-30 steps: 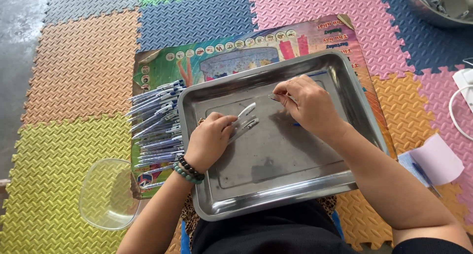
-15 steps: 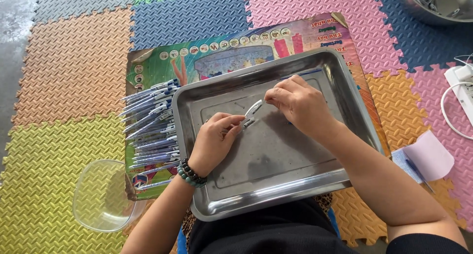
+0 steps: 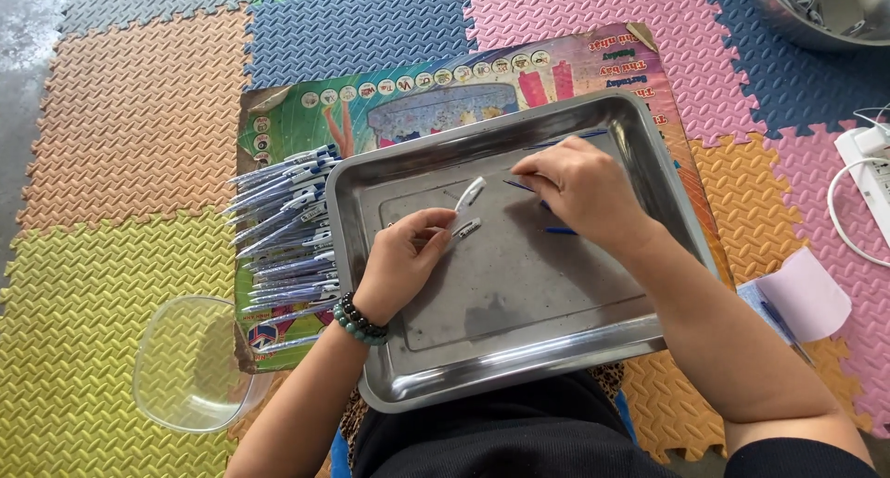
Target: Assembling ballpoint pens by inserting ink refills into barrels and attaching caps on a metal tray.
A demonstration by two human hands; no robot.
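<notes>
We are pinching a white pen barrel (image 3: 466, 228) in our left hand (image 3: 400, 263) over the steel tray (image 3: 519, 367), its centre now (barrel lifted moments ago); right hand (image 3: 584, 186) is closing on a thin blue refill (image 3: 519, 185).

A steel tray (image 3: 593, 348) lies on a printed cardboard sheet (image 3: 417, 98) over coloured foam mats (image 3: 130, 116); the left hand (image 3: 403, 260) pinches a white pen barrel (image 3: 465, 229), another white barrel (image 3: 470, 193) just above it; the right hand (image 3: 584, 191) grips a thin blue refill (image 3: 517, 185). Assembled pens (image 3: 283, 228) are stacked left of the tray; a clear plastic bowl (image 3: 190, 367) sits nearby.
</notes>
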